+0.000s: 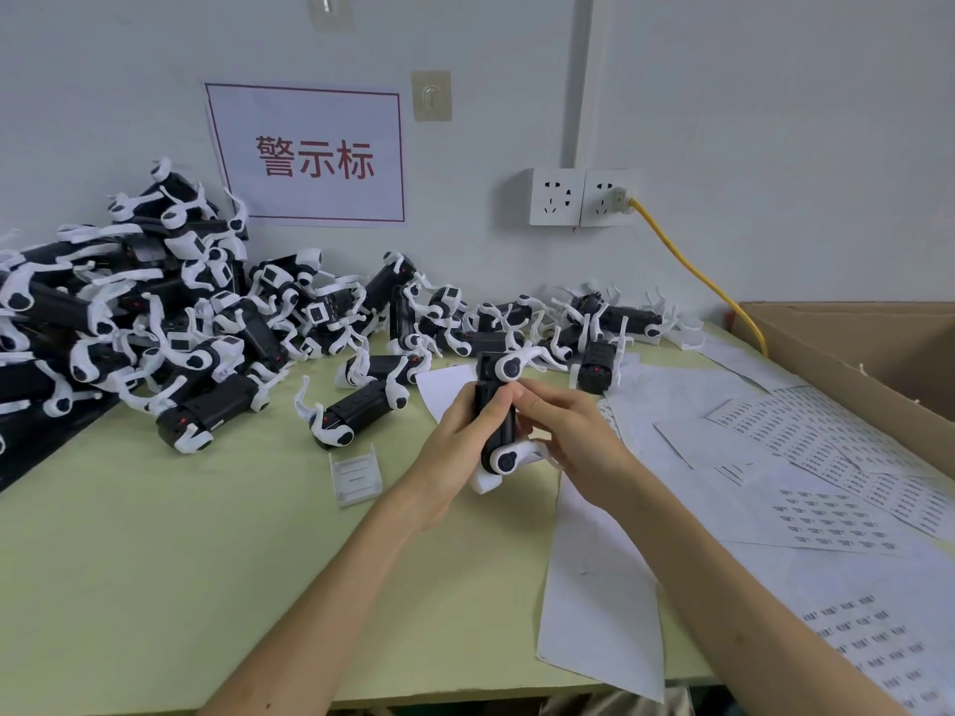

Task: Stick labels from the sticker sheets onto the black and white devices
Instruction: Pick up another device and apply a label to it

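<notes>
A person's left hand (pixel 455 452) grips a black and white device (pixel 497 421) upright above the pale green surface (pixel 206 534), fingers curled round its body, while the right hand (pixel 563 431) pinches its upper edge. Sticker sheets (pixel 827 488) lie at right; more devices (pixel 170 312) are heaped at left.

Both forearms reach in: left hand (pixel 455 447) wraps the device (pixel 504 439), right hand (pixel 573 431) pinches its upper part.
</notes>
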